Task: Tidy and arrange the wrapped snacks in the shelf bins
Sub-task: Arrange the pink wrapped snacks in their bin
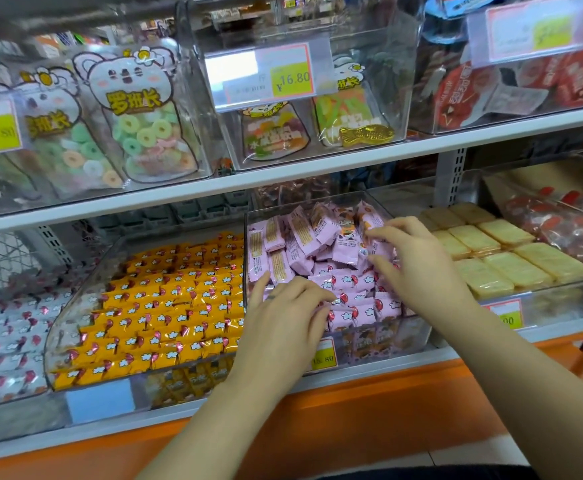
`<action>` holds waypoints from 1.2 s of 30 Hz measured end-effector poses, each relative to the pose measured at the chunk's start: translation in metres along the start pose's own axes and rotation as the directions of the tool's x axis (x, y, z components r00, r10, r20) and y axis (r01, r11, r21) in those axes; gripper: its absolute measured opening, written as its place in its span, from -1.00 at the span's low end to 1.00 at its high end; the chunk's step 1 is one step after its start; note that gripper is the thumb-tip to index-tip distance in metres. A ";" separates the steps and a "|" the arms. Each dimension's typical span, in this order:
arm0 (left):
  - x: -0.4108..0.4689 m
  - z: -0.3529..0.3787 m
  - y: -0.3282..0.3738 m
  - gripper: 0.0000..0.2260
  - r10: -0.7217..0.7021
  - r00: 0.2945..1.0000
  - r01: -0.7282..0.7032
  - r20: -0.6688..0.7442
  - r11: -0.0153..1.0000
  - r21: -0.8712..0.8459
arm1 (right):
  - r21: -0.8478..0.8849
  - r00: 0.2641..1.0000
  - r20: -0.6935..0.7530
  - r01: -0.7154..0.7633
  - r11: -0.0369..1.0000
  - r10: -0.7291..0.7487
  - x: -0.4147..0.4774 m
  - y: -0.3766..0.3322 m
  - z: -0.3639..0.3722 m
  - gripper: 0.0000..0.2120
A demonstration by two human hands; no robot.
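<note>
Both hands are in the clear bin (404, 336) mid-frame, on the pink wrapped snacks (352, 284) — my left hand (283, 315) lies flat with fingers spread, and my right hand (420, 263) is curled into the loose pile. Can't tell if it's gripping any.

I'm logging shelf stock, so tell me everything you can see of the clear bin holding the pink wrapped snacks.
The clear plastic bin sits on the lower shelf between an orange-snack bin and pale biscuits. It is nearly full of pink packets, rowed neatly in front, jumbled behind. A yellow price tag is on its front. The left hand and right hand touch the packets.
</note>
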State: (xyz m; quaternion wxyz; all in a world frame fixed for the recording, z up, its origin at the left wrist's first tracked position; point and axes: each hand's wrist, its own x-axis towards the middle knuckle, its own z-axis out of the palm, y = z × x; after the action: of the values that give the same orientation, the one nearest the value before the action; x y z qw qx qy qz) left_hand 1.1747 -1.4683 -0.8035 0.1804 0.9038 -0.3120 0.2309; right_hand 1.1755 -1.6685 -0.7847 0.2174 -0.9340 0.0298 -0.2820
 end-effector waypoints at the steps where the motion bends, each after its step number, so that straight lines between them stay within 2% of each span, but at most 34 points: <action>1: 0.001 0.000 -0.001 -0.86 -0.008 1.000 0.008 0.007 1.000 -0.009 | 0.040 1.000 -0.021 -0.003 0.999 0.003 0.001 0.002 -0.001 -0.69; 5: 0.007 -0.004 0.000 -0.87 0.000 1.000 0.001 0.023 1.000 -0.011 | 0.174 0.987 -0.150 -0.034 0.984 0.060 0.000 0.007 -0.016 -0.75; 9: 0.020 -0.009 0.010 -0.83 0.002 1.000 0.000 0.025 0.998 -0.059 | 0.354 0.951 -0.250 -0.085 0.931 0.182 -0.008 0.016 -0.037 -0.68; 14: 0.040 -0.003 0.037 -0.79 0.070 0.995 -0.060 0.066 0.988 -0.142 | 0.529 0.889 -0.373 -0.030 0.848 0.264 -0.018 0.018 -0.065 -0.73; 18: 0.052 0.015 0.058 -0.80 0.086 0.987 -0.062 0.133 0.983 -0.175 | 0.583 0.897 -0.348 -0.022 0.812 0.274 -0.020 0.024 -0.074 -0.74; 23: 0.062 0.032 0.078 -0.79 0.109 0.975 -0.083 0.196 0.987 -0.135 | 0.580 0.906 -0.316 -0.050 0.813 0.282 -0.021 0.033 -0.077 -0.75; 25: 0.063 0.032 0.082 -0.75 0.080 0.980 -0.052 0.185 0.987 -0.153 | 0.630 0.893 -0.312 -0.060 0.774 0.324 -0.020 0.037 -0.077 -0.75; 27: 0.065 0.027 0.084 -0.72 -0.005 0.984 0.057 0.180 0.956 -0.288 | 0.695 0.886 -0.286 -0.070 0.715 0.365 -0.020 0.039 -0.078 -0.75; 29: 0.068 0.022 0.083 -0.75 -0.075 0.973 0.173 0.217 0.862 -0.476 | 0.717 0.890 -0.263 -0.077 0.692 0.372 -0.020 0.039 -0.080 -0.73; 31: 0.070 0.017 0.081 -0.79 -0.121 0.956 0.269 0.268 0.727 -0.632 | 0.737 0.901 -0.225 -0.091 0.670 0.371 -0.021 0.040 -0.084 -0.72; 35: 0.071 0.006 0.076 -0.79 -0.184 0.919 0.389 0.350 0.257 -0.885 | 0.797 0.932 -0.039 -0.188 0.573 0.361 -0.021 0.040 -0.086 -0.76; 36: 0.071 0.005 0.075 -0.80 -0.192 0.918 0.383 0.348 0.194 -0.903 | 0.790 0.940 0.015 -0.220 0.573 0.340 -0.021 0.040 -0.085 -0.79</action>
State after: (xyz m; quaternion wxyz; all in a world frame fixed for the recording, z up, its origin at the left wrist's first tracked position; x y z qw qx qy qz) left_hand 1.1778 -1.5601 -0.7561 0.7055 0.6618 -0.2251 -0.1168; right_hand 1.1144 -1.7339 -0.7488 0.6403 -0.7070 0.0669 -0.2927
